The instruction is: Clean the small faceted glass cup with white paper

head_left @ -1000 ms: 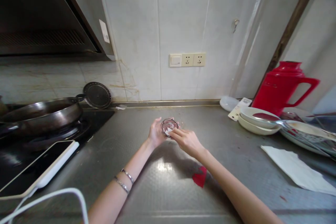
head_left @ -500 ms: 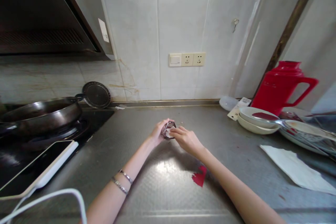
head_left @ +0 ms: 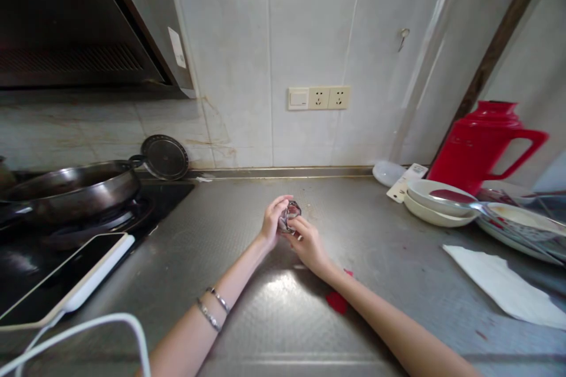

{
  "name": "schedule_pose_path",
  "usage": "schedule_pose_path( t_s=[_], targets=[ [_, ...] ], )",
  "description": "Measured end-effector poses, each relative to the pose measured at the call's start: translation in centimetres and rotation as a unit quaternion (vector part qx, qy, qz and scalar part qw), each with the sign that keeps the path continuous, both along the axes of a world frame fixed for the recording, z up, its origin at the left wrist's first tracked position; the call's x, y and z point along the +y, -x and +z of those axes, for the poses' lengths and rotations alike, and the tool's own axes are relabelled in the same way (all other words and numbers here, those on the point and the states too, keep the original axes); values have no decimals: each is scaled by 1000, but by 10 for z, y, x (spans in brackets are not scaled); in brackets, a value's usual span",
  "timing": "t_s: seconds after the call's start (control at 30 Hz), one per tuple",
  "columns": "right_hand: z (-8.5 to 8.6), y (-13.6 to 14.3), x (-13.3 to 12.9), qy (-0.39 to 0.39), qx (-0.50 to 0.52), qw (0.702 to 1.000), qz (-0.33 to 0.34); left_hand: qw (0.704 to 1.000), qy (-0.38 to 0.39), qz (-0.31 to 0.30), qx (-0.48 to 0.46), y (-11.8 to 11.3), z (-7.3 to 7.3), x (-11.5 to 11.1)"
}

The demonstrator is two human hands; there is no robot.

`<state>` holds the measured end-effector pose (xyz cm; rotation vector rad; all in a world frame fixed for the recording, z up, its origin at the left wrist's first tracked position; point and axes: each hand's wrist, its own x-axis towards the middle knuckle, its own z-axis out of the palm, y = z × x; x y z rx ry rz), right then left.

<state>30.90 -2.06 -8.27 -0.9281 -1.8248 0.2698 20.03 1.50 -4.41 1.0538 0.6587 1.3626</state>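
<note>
- Firstly, head view, centre: one small glass dish, clear with a dark tint, between the two hands and seemingly raised off the table, judging by the shadow below.
- Left hand: gripping the dish, curled around its far left side; probably the steadying hold, leaving the other hand free.
- Right hand: fingers bent at the dish's near right rim, touching it; whether they pinch the rim or something inside cannot be told. The angle would suit reaching the hollow.
- Red scrap: on the table, partly covered by the right forearm; seemingly laid aside.
- White paper: flat, right of that forearm, likely within easy reach.
- Bowls, two, nested, presumably to save room; a spoon rests across the upper one.
- Red flask: upright behind the bowls, handle to the right.
- Pan: on the stove, at left; beyond it a dark disc leans on the wall.
- Phone: at the stove's near edge, white cable attached, perhaps for charging.
</note>
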Motion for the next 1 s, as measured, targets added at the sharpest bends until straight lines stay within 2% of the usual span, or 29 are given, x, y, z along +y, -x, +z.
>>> schedule_pose_path(
  t_s=[0.1, 0.23, 0.4, 0.5, 0.6, 0.67, 0.8, 0.9, 1.0],
  targets=[
    [11, -11, -4, -14, -161, 986, -51, 999, 20, -31, -39, 1, 6, -1],
    [27, -29, -5, -20, -352, 931, -91, 988, 87, -93, -93, 9, 15, 5],
    [39, -45, 0, -78, -454, 886, -55, 955, 232, -177, -51, 20, 15, 13],
    [42, -48, 2, -84, -474, 876, -45, 945, 262, -194, -22, 17, 10, 14],
    [41, -45, 2, -55, -451, 889, -60, 961, 241, -133, -34, 10, 6, 13],
    [38, -37, -1, -17, -410, 909, -69, 970, 218, -95, -54, 6, 4, 12],
    [22, -10, -9, 60, -257, 963, -54, 983, 161, -50, -71, 5, -1, 11],
    [7, 8, -10, 74, -109, 991, -23, 987, 131, -18, -88, 4, -5, 9],
    [0, 10, -6, 46, -50, 997, -29, 987, 126, -17, -99, -1, -5, 4]
  ],
)
